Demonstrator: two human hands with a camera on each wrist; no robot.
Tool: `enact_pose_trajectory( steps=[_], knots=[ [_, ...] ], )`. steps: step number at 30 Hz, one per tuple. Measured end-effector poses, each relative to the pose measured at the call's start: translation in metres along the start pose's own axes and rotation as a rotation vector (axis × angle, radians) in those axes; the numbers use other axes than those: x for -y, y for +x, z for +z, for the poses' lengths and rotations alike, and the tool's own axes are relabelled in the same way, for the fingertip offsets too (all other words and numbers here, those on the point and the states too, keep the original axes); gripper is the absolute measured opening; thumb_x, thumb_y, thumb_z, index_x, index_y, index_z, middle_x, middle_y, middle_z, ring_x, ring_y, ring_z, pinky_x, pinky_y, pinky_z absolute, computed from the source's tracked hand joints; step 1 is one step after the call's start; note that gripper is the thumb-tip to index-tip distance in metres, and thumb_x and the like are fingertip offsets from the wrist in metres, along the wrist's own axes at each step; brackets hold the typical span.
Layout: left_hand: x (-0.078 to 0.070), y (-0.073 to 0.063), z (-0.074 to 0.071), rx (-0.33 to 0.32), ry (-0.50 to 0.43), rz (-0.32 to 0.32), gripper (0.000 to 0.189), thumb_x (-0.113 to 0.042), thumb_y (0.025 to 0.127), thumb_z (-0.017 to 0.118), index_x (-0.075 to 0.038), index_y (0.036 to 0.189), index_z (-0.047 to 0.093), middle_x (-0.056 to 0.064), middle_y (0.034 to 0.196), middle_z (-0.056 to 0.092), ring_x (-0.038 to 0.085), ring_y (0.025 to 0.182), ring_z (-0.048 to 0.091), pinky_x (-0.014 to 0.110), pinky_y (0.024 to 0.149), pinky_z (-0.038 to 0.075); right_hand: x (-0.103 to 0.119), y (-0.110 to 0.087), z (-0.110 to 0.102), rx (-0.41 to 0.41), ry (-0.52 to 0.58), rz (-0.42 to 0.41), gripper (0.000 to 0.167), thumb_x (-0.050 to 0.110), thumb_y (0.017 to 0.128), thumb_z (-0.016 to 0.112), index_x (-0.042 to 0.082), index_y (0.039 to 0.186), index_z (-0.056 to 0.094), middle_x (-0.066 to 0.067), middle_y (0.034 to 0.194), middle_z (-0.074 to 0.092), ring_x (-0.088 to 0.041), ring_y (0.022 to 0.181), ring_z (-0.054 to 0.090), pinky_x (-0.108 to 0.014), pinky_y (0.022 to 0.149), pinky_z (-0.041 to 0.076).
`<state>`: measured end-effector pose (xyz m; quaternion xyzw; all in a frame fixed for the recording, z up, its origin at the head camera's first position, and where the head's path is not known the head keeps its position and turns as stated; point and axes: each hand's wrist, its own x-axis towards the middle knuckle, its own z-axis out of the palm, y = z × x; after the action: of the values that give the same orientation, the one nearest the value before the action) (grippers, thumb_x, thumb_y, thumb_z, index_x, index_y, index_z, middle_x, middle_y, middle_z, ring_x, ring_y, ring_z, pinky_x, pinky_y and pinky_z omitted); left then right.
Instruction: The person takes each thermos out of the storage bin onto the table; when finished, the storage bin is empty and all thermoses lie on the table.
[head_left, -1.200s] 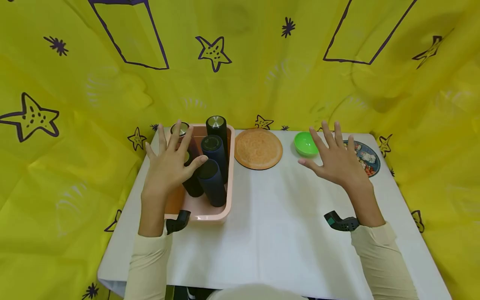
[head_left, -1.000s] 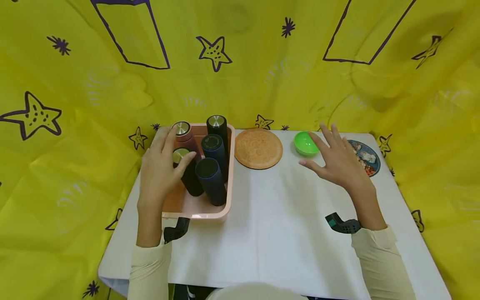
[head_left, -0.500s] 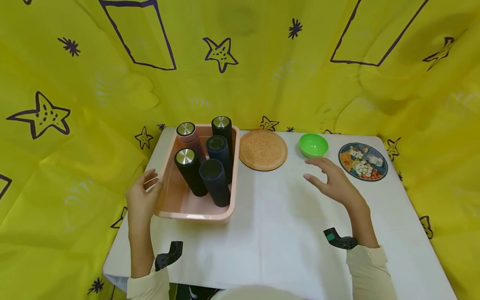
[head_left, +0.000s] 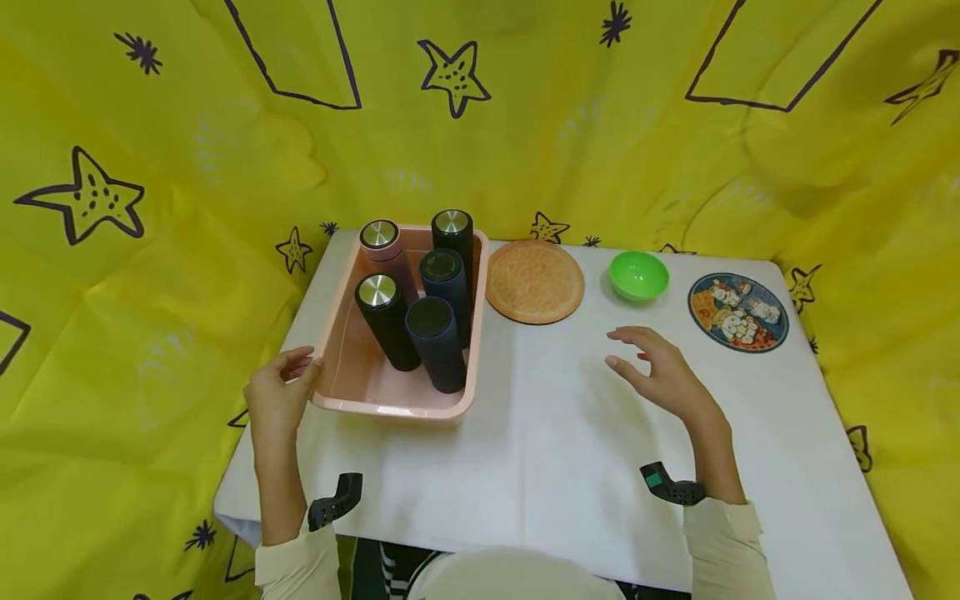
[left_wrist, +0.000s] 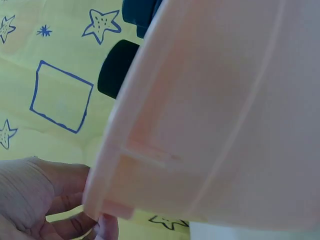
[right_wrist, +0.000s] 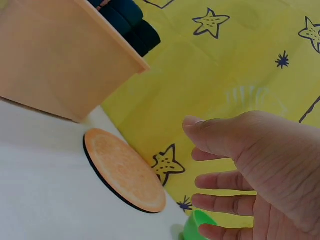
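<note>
A pink plastic tub (head_left: pixel 360 407) stands on the left of the table, holding several upright thermos bottles, among them a black one (head_left: pixel 387 325) with a silver lid. My left hand (head_left: pixel 279 392) pinches the tub's left rim near its front corner. In the left wrist view the thumb and curled fingers of that hand (left_wrist: pixel 60 200) meet at the rim's corner. My right hand (head_left: pixel 667 375) hovers over the table with fingers loosely bent and nothing in them. Beyond it are a green bowl (head_left: pixel 639 276) and a round orange-brown mat (head_left: pixel 536 282).
A round dark mat with cartoon figures (head_left: pixel 738 312) lies at the back right of the white-covered table (head_left: pixel 570 467). Yellow patterned cloth (head_left: pixel 525 150) hangs behind and on both sides. The table's front edge runs close to the person's body.
My left hand came down from above the tub, moved outward and took hold of its left rim. My right hand lowered toward the table, its spread fingers relaxing. The head view shifted slightly.
</note>
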<state>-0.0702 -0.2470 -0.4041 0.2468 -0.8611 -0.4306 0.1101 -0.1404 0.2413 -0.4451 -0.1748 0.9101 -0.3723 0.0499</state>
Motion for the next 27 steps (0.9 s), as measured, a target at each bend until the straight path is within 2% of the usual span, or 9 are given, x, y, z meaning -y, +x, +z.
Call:
enact_pose_trajectory(
  steps=[3, 6, 9, 12, 19, 27],
  knots=[
    [0.004, 0.002, 0.002, 0.037, -0.046, -0.041, 0.037, -0.025, 0.092, 0.07, -0.003, 0.122, 0.067, 0.016, 0.108, 0.065, 0.007, 0.083, 0.054, 0.008, 0.061, 0.046, 0.001, 0.002, 0.006, 0.006, 0.012, -0.01, 0.045, 0.029, 0.098, 0.06, 0.002, 0.134, 0.053, -0.02, 0.139, 0.051, -0.038, 0.131, 0.045, -0.061, 0.1, 0.043],
    [0.007, 0.006, 0.005, 0.06, -0.144, -0.076, 0.039, -0.023, 0.092, 0.069, -0.004, 0.125, 0.065, 0.012, 0.107, 0.061, 0.013, 0.087, 0.055, 0.008, 0.065, 0.049, 0.002, 0.004, 0.012, 0.011, 0.015, -0.003, 0.046, 0.03, 0.098, 0.06, 0.003, 0.135, 0.053, -0.02, 0.137, 0.053, -0.038, 0.129, 0.046, -0.06, 0.101, 0.043],
    [0.009, 0.009, 0.008, 0.076, -0.239, -0.089, 0.039, -0.021, 0.092, 0.069, -0.005, 0.127, 0.065, 0.006, 0.102, 0.057, 0.014, 0.087, 0.054, 0.009, 0.068, 0.05, 0.003, 0.004, 0.017, 0.022, 0.021, 0.013, 0.048, 0.031, 0.098, 0.059, 0.003, 0.136, 0.053, -0.02, 0.136, 0.054, -0.038, 0.128, 0.048, -0.06, 0.101, 0.043],
    [0.011, 0.01, 0.01, 0.082, -0.29, -0.077, 0.038, -0.018, 0.091, 0.069, -0.006, 0.127, 0.065, 0.001, 0.097, 0.055, 0.014, 0.086, 0.052, 0.01, 0.067, 0.05, 0.005, 0.006, 0.022, 0.038, 0.022, 0.016, 0.048, 0.032, 0.098, 0.059, 0.002, 0.136, 0.053, -0.019, 0.136, 0.055, -0.038, 0.128, 0.048, -0.059, 0.102, 0.044],
    [0.014, 0.01, 0.01, 0.07, -0.291, -0.032, 0.037, -0.019, 0.092, 0.069, -0.007, 0.127, 0.066, -0.003, 0.093, 0.054, 0.013, 0.081, 0.049, 0.013, 0.062, 0.047, 0.021, 0.016, 0.032, 0.035, 0.069, -0.052, 0.045, 0.028, 0.096, 0.063, 0.004, 0.134, 0.056, -0.016, 0.134, 0.058, -0.033, 0.126, 0.052, -0.054, 0.099, 0.048],
    [0.018, 0.008, 0.008, 0.062, -0.301, -0.046, 0.037, -0.018, 0.091, 0.069, -0.006, 0.127, 0.066, -0.005, 0.091, 0.054, 0.011, 0.079, 0.049, 0.013, 0.059, 0.046, 0.063, 0.047, 0.049, 0.01, 0.353, -0.224, 0.047, 0.009, 0.09, 0.069, 0.005, 0.135, 0.054, -0.013, 0.129, 0.06, -0.027, 0.121, 0.057, -0.04, 0.095, 0.053]
  ],
)
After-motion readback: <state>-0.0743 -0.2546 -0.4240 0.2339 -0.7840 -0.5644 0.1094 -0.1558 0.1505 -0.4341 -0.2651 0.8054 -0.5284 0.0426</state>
